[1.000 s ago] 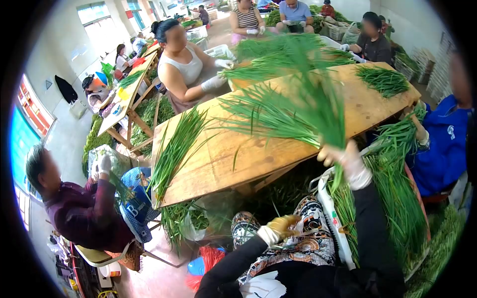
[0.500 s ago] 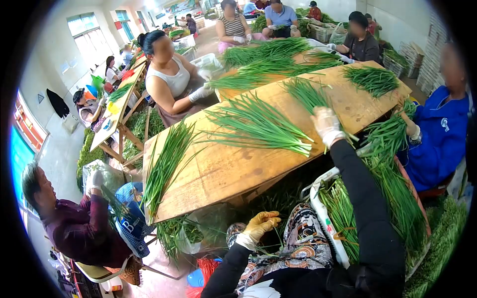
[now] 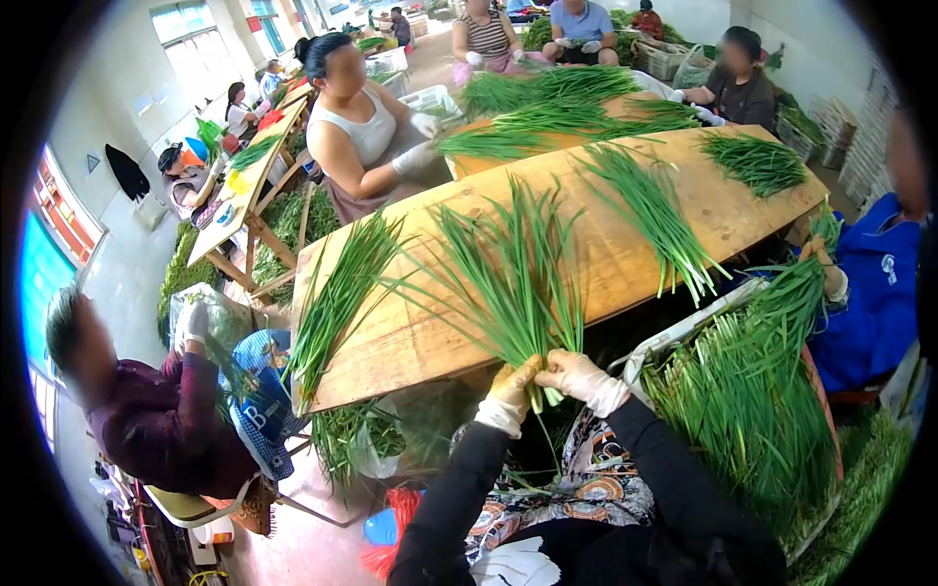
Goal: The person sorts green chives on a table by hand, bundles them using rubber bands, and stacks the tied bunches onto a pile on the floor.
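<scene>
My left hand [image 3: 516, 389], in a yellowed glove, is closed round the stem ends of a bunch of garlic chives [image 3: 508, 283] at the table's near edge. Its green leaves fan away from me across the wood. My right hand [image 3: 583, 379], in a pale glove, pinches stems at the right side of that bunch, close beside my left hand. Pale cut ends poke out below the fingers. Another bunch of garlic chives [image 3: 655, 215] lies on the table to the right, and a further bunch [image 3: 342, 293] lies at the left end.
The wooden table [image 3: 391, 361] stretches before me. A crate [image 3: 640, 366] heaped with loose chives [image 3: 743, 400] stands at my right. A co-worker in blue [image 3: 865, 293] sits beyond it; another in a dark shirt [image 3: 161, 420] sits left. Red strands [image 3: 399, 532] hang near my lap.
My right hand has come back from the right-hand bunch to my left hand, which has risen to the table edge. The middle bunch is now gripped, its stem ends turned towards me.
</scene>
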A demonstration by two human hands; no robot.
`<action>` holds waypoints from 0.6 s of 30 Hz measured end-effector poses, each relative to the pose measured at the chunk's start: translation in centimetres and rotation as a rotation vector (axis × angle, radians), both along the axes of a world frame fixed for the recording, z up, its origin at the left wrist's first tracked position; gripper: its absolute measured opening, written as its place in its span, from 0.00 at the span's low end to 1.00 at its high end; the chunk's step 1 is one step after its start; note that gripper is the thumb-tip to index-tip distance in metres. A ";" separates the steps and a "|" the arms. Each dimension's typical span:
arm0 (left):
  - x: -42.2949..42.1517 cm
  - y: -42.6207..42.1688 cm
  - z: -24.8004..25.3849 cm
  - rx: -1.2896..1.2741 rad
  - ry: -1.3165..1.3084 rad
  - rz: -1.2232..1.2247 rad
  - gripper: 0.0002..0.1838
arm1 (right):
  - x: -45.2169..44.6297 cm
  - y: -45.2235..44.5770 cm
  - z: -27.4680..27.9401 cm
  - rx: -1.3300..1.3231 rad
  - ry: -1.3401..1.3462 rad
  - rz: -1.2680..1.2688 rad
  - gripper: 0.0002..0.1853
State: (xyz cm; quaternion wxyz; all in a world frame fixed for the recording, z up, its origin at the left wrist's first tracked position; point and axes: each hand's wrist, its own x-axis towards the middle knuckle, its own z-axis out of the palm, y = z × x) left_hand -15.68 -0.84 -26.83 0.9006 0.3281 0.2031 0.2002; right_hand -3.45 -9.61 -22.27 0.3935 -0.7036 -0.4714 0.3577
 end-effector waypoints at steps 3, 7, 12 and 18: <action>1.1 -0.5 3.6 0.059 0.081 0.128 0.20 | 1.1 -0.1 1.9 0.120 0.236 -0.024 0.13; 2.7 -0.7 6.6 -0.016 -0.203 0.076 0.17 | 3.8 0.2 8.1 0.367 0.095 -0.049 0.14; 0.5 -1.0 4.1 -0.161 0.022 -0.116 0.18 | 8.9 0.3 7.3 0.407 0.130 -0.453 0.13; -3.2 -2.4 5.5 0.154 0.348 -0.045 0.25 | 5.0 -3.5 9.4 0.457 0.495 -0.307 0.14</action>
